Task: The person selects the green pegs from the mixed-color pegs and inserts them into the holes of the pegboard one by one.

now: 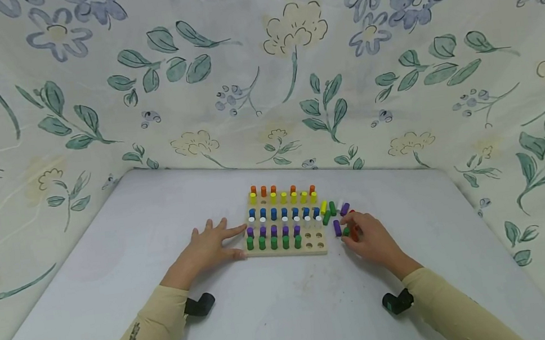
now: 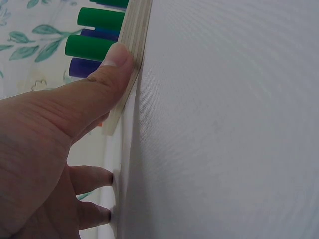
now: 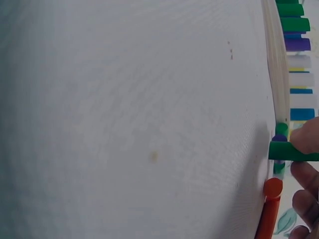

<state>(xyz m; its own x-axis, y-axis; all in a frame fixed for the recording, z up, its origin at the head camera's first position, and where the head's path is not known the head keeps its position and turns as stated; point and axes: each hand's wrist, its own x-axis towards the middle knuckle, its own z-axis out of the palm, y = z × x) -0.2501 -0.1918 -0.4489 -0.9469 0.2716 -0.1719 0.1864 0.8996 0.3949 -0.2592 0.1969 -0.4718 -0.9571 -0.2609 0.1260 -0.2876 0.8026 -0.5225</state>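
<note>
A: Left end?
B: Left hand [image 1: 209, 247], fingers spread apart, gripping nothing; thumb touching the near-left edge of the board [image 1: 288, 252]; light, steady pressure should stop sliding.
A: Board?
B: Two bare holes [image 1: 309, 246] at the right end of its near row; green row, so probably a colour match.
A: Further right?
B: Loose purple peg [image 1: 337, 228] just beside the board; then right hand [image 1: 371, 237], thumb and fingers clamped on a green peg [image 3: 281, 150]; best turned upright, lowered straight; mind neighbours.
</note>
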